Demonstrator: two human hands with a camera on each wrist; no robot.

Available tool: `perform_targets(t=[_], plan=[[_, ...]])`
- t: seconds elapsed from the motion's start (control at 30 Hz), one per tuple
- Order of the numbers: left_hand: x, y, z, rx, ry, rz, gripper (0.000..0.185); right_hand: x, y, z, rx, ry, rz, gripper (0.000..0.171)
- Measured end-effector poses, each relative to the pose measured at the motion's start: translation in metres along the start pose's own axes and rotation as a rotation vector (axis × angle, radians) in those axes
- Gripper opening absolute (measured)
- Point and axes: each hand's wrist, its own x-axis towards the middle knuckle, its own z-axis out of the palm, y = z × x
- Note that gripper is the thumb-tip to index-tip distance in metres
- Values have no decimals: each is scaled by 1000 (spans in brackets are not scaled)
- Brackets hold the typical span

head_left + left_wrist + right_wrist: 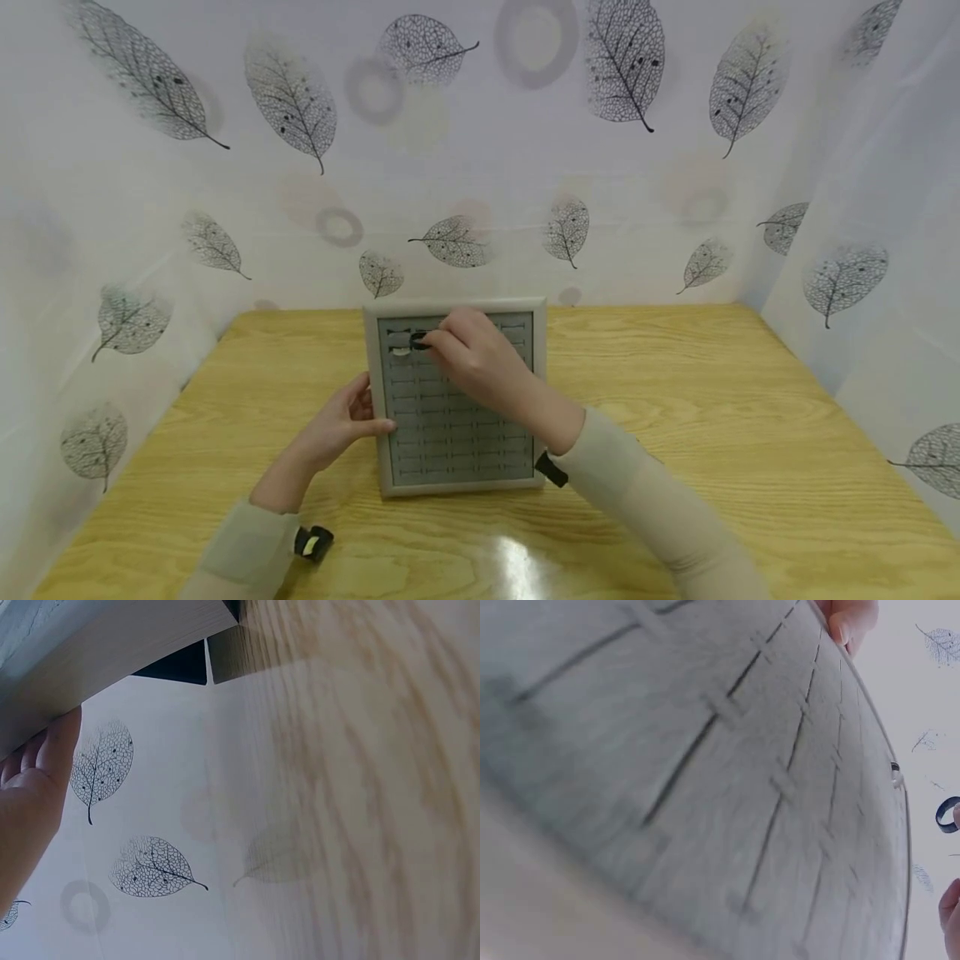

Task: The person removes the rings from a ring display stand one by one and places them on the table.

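A ring display board (pixel 480 450) with a pale frame (pixel 461 490) and a grey slotted panel stands tilted up on the table. My left hand (pixel 333 425) grips the frame's left side, the thumb on the front edge and the other fingers behind, as the left wrist view shows. A dark ring (pixel 940 819) is pinched in the fingertips of my right hand (pixel 480 358), in front of the upper left slots. Beside it, a light-coloured ring (pixel 401 351) sits in a slot at the upper left. My right hand hides part of the upper rows.
The board stands on a wood-grain table (pixel 675 400). Behind and at both sides hangs a white curtain (pixel 495 167) printed with leaves. A dark strap (pixel 313 544) is on the left sleeve, and another dark strap (pixel 552 469) is on the right.
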Motion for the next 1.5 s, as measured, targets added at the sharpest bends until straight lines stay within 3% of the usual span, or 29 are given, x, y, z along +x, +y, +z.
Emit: perform_targets(t=[0.2,0.6,1.07,1.5], plan=[[1,-1,0,10,-2,15,79,-18,-2,-19,-65,69,-83,12],[-1,-2,1,42,21,-18,78,-73,-7,-62,-57,-17,-167,19],[-3,-2,1,64,35,-33,80,-132,-15,-104,-75,-257,-151,32],[1,-1,1,49,22,-17,78,-173,-30,-114,-56,-516,-120,48]])
